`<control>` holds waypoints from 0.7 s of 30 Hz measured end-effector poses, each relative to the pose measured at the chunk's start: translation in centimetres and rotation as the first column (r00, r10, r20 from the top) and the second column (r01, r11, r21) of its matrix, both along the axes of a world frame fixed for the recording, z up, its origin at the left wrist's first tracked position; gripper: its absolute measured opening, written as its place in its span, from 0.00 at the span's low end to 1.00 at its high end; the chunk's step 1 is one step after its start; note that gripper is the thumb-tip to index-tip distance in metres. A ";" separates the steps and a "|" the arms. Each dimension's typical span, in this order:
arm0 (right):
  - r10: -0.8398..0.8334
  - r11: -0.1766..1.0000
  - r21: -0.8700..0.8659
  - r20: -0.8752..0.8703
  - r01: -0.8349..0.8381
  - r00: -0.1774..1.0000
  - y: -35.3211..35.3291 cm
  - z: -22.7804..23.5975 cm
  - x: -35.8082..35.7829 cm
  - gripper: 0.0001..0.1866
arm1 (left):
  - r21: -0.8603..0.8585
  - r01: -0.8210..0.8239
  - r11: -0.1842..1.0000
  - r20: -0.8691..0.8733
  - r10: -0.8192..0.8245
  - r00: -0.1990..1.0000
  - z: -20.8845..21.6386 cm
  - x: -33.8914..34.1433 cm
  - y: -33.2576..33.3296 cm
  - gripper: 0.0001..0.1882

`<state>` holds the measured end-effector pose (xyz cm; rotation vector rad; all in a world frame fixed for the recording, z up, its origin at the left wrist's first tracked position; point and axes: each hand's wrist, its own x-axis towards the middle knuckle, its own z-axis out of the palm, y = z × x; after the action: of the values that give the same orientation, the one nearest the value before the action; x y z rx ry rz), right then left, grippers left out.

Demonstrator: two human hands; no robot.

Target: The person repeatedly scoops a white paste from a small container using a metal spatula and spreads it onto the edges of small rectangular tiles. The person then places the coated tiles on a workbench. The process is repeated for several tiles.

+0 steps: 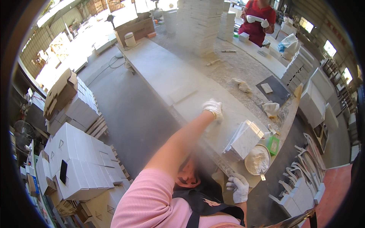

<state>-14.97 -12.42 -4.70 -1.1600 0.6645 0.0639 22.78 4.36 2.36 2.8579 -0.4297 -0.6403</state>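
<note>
My left hand [213, 109], in a white knit glove, presses down on the pale, dusty worktop [159, 70]. Its fingers are curled under, and whatever they may grip is hidden. Just beyond it lies a flat pale tile [184, 94], blurred by white dust. My right hand [238, 187], gloved too, hangs by the near table edge with loosely bent fingers apart and nothing visible in them. Close to that hand stand a round pan of white powder [257, 159] and a stack of white marble-patterned tiles [243, 140].
A green box [272, 145] sits behind the pan. Crumpled cloths [242, 85] and a dark mat [273, 90] lie farther back. Tall tile stacks [199, 28] rise at the far side, near a co-worker in red [262, 17]. White cartons [85, 161] fill the left.
</note>
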 end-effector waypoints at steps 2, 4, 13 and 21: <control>-0.001 1.000 -0.001 0.001 0.001 1.000 -0.1 -0.2 0.0 0.18 | -0.023 -0.020 1.000 0.165 0.024 0.986 -0.7 -0.4 -0.1 0.29; -0.003 1.000 -0.004 -0.001 0.003 1.000 -0.1 -0.3 0.1 0.18 | -0.003 0.003 1.000 0.138 -0.003 0.990 -0.9 -0.4 -0.2 0.30; -0.010 0.999 -0.049 -0.037 0.008 0.999 0.8 0.6 0.4 0.17 | 0.062 0.152 0.986 0.056 -0.155 0.986 0.1 -0.3 0.8 0.34; -0.005 0.997 0.073 -0.070 0.010 0.998 1.0 1.5 0.4 0.18 | -0.267 0.291 0.919 0.318 -0.201 0.927 1.8 -2.0 0.4 0.41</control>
<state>-14.55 -11.40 -3.22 -1.0886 0.7231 0.1218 20.77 4.72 4.21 2.6129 -0.8674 -0.1672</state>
